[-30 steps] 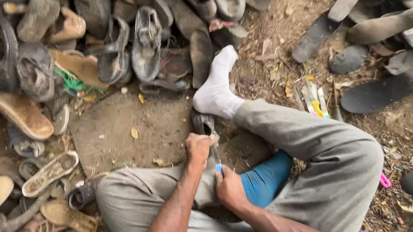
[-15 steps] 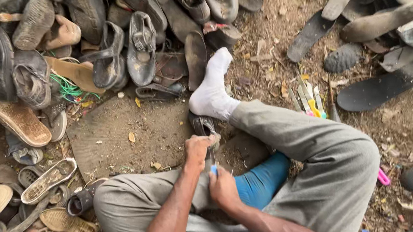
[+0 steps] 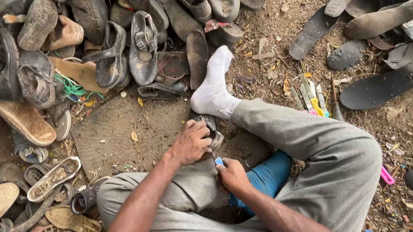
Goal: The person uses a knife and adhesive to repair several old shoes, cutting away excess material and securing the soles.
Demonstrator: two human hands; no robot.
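Note:
I sit on the ground with legs crossed in grey trousers, one foot in a white sock (image 3: 213, 86). My left hand (image 3: 189, 142) grips a worn dark shoe (image 3: 211, 128) held against my knee. My right hand (image 3: 233, 176) is closed on a small blue-handled tool (image 3: 218, 160), its tip at the shoe's edge just below my left hand. A blue cloth (image 3: 266, 176) lies between my legs.
A big heap of old shoes and sandals (image 3: 92, 32) fills the left and top. Loose soles (image 3: 389, 84) lie at the top right. Small tools with yellow handles (image 3: 313, 99) rest on the dirt beside my leg. A flat dark mat (image 3: 123, 133) lies in front.
The camera has shifted slightly. Both hands stay at the shoe; the right hand with the tool has edged a little closer to the left hand.

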